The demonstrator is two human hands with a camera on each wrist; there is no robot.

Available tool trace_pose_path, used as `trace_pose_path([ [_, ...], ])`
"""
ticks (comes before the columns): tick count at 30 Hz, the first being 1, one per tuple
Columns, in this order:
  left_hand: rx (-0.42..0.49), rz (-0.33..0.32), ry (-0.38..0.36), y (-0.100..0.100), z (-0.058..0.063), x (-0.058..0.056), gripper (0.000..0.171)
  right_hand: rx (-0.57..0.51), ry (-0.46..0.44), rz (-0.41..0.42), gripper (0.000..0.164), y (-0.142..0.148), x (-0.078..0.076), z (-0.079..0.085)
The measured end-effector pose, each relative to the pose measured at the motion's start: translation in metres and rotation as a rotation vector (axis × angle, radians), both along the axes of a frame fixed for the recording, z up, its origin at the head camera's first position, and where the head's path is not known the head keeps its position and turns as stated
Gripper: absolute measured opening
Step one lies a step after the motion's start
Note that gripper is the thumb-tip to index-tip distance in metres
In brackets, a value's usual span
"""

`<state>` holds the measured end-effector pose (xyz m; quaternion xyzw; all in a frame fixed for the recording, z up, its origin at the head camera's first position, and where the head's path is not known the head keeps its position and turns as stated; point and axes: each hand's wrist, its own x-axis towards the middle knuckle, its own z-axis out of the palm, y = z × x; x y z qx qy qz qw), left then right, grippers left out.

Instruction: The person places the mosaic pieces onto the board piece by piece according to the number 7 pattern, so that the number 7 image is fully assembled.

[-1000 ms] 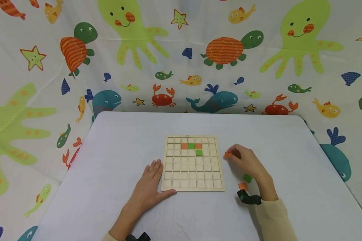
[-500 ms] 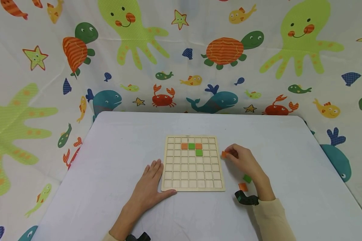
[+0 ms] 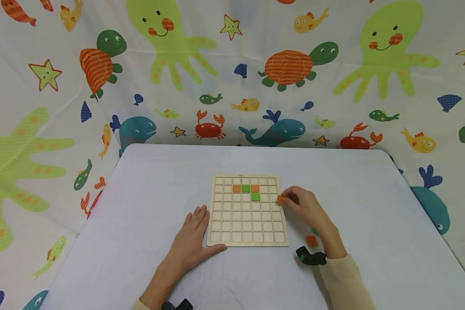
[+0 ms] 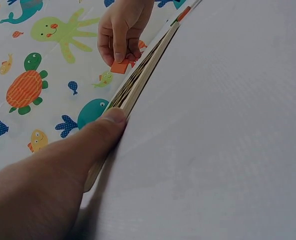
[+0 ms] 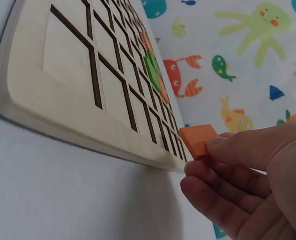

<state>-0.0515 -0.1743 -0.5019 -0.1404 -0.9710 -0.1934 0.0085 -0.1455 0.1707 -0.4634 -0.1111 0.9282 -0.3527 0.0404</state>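
Note:
A square wooden grid board [image 3: 236, 225] lies on the white table. Near its far edge, two orange tiles and two green tiles sit in cells, one of them a green tile [image 3: 246, 188]. My left hand [image 3: 190, 241] rests along the board's left side, fingers straight, thumb at the near left corner; in the left wrist view the thumb [image 4: 113, 116] touches the board's edge. My right hand [image 3: 304, 204] pinches an orange tile [image 5: 197, 139] between thumb and fingers, raised at the board's right edge.
Right of the board, a loose orange tile [image 3: 311, 241] lies on the table [image 3: 147, 185], beside a green tile [image 3: 315, 231] partly hidden by the right wrist. A black wrist camera [image 3: 310, 257] sits on the right arm. A sea-animal curtain [image 3: 232, 64] hangs behind the table.
My right hand has moved left with the orange tile, from beside the board to its right edge. More of the loose green tile is covered by the wrist. The left hand stays put.

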Motion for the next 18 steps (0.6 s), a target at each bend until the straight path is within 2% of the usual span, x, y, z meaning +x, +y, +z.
trace_pose_path([
  [18, 0.009, 0.006, -0.003, 0.0, -0.002, -0.001, 0.112, -0.031, 0.046, 0.082, 0.014, -0.032, -0.003, 0.0],
])
